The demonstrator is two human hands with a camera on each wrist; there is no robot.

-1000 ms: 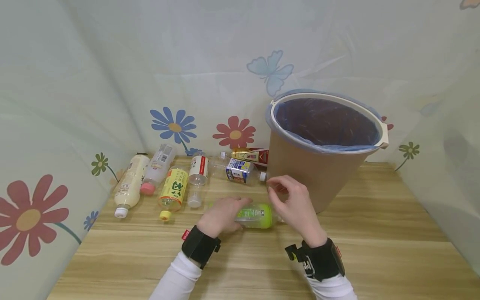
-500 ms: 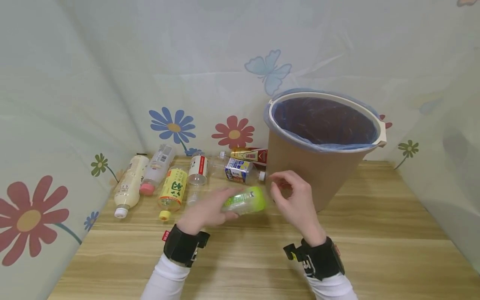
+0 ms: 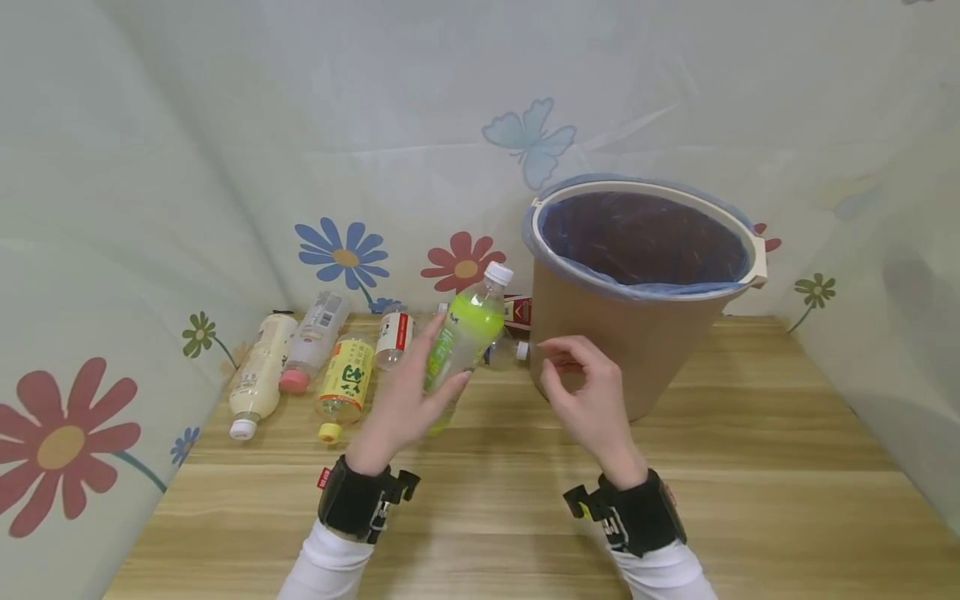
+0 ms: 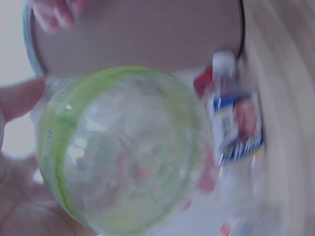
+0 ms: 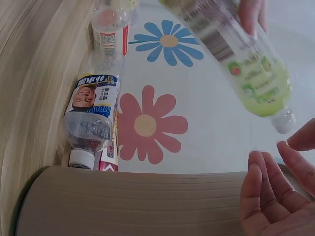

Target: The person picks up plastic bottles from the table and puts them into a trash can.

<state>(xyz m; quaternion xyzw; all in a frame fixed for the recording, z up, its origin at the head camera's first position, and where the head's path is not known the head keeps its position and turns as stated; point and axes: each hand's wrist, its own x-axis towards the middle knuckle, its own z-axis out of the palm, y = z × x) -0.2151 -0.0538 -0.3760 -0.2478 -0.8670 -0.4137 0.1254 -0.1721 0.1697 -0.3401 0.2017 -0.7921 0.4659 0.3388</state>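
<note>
My left hand [image 3: 397,408] grips a clear plastic drink bottle [image 3: 467,333] with a bright green label and a white cap. It is raised above the table and tilted, cap up and to the right. In the left wrist view the round base of the green-labelled bottle [image 4: 133,152] faces the camera. My right hand [image 3: 592,400] holds nothing; its fingers are loosely curled in front of the brown bin [image 3: 645,350]. In the right wrist view the bottle's cap end points toward my right fingertips [image 5: 256,160], a small gap apart.
A blue bag lines the bin's white rim [image 3: 757,262]. Left on the table lie a cream bottle [image 3: 258,367], a pink-capped bottle [image 3: 315,337], a yellow-labelled bottle [image 3: 347,379] and a red-and-white-labelled bottle [image 3: 393,336]. A blue-labelled bottle [image 5: 93,103] and a red box [image 3: 519,310] lie beside the bin.
My left hand has lifted the green-labelled bottle off the table and turned it from lying flat to cap-up. The right hand has stayed nearly still.
</note>
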